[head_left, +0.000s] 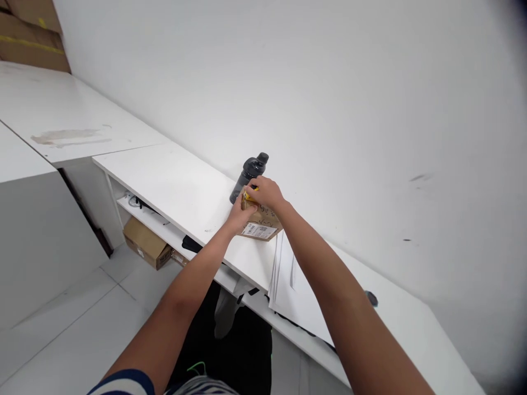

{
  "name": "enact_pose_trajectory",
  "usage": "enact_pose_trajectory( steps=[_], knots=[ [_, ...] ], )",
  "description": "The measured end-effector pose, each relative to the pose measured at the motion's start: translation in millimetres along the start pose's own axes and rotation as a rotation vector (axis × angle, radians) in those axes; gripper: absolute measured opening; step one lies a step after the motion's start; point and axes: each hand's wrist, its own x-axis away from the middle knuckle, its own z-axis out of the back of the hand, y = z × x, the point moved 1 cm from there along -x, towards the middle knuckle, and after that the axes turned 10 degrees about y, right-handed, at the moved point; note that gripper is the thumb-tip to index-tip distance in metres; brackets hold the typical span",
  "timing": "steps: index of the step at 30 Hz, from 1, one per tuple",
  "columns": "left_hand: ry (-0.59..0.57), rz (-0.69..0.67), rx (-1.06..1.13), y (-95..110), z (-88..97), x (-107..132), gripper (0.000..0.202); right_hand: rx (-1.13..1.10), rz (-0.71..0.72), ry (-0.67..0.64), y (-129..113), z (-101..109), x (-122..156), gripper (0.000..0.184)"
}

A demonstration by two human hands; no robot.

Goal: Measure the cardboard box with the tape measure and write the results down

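Box [264, 220] on surface [173, 175], nearer back edge than front; bottle [246, 178] just beside. Left hand [239, 216] clasps box's left side; right hand [267, 192] pinches yellow thing [250, 194] at box top. Risks: yellow thing slipping into nearby left hand; bottle toppling if box gets shoved.

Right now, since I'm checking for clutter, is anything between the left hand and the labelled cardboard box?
Nothing visible: the left hand touches the labelled cardboard box. The right hand holds a yellow item by the box's top; the dark bottle is beyond, not between.
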Motion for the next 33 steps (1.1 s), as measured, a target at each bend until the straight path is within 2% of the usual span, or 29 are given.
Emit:
enact_pose_trajectory(
  steps=[3, 6, 11, 15, 21, 24, 33],
  knots=[
    [-0.096, 0.118, 0.048, 8.2, 2.7, 0.0, 0.061, 0.044, -0.039, -0.015, 0.3, 0.4, 2.3, 0.028],
    [-0.106, 0.144, 0.015, 7.7, 2.1, -2.2, 0.059, 0.086, -0.085, -0.028, 1.4, 0.2, -0.6, 0.029],
    [0.052, -0.009, -0.054, -1.5, -5.3, 0.0, 0.071, 0.052, -0.142, -0.126, -1.7, 6.3, -7.5, 0.023],
    [0.091, -0.078, -0.213, 0.0, -8.7, 7.0, 0.057, 0.045, -0.170, -0.228, -15.1, 22.2, -7.2, 0.015],
    [0.131, -0.089, -0.340, 11.9, -8.1, 11.3, 0.051, 0.085, -0.158, -0.290, -31.6, 37.4, -8.6, 0.009],
    [0.143, -0.095, -0.398, 13.3, -7.1, 14.3, 0.050, 0.093, -0.149, -0.317, -27.0, 37.4, -9.5, 0.010],
    [0.216, -0.283, -0.757, 15.6, -2.5, 18.4, 0.048, 0.100, -0.147, -0.333, -6.7, 35.7, -5.4, 0.017]
  ],
)
